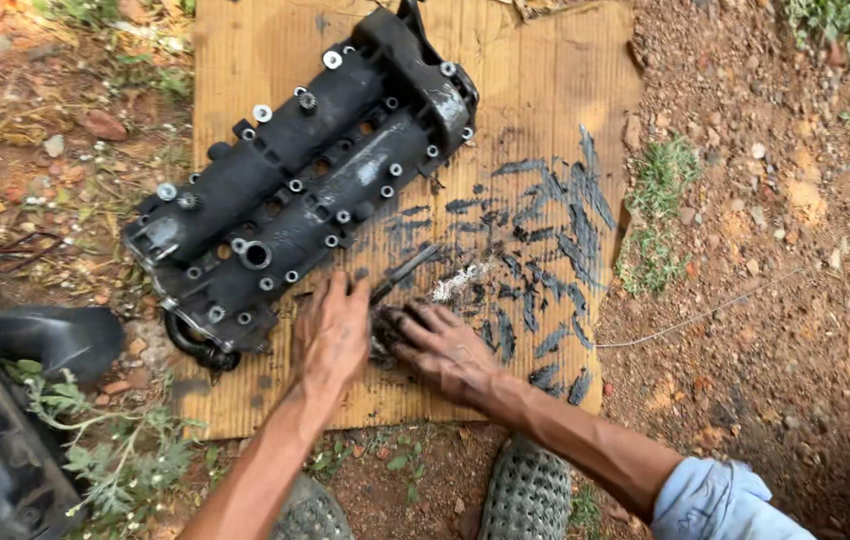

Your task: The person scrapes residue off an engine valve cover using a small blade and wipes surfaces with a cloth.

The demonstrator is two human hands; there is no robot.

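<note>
On cardboard: dark greasy wad pinched between left hand and right hand (both closed on it); black engine cover lay at 11 o'clock, long axis 7-to-1.

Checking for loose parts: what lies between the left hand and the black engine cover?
Head view: only bare cardboard, grease-stained. The left hand rests just below the engine cover, fingertips almost at its lower edge.
</note>
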